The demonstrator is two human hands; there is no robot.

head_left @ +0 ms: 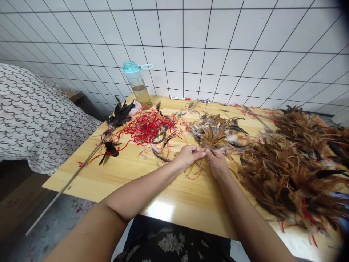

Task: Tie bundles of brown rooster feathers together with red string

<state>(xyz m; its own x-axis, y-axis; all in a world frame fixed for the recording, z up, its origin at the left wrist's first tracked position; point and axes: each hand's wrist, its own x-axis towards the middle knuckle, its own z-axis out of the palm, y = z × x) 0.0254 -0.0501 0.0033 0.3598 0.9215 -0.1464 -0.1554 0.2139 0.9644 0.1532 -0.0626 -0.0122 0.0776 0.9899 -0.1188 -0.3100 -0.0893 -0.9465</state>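
Note:
My left hand [188, 156] and my right hand [216, 163] meet near the middle of the wooden table [128, 174]. Both are closed in a pinch on the base of a small fan of brown feathers [214, 138], fingertips almost touching. A loop of red string [193, 175] lies under and between my wrists. A tangle of red string [145, 127] with dark scissors [160, 136] in it sits just beyond my left hand.
A big heap of brown feathers [294, 171] covers the table's right side. A thin stick [68, 182] with black feathers [118, 115] tied on juts off the left edge. A water bottle [137, 83] and red marker [180, 98] stand by the tiled wall. A patterned cloth [35, 116] lies left.

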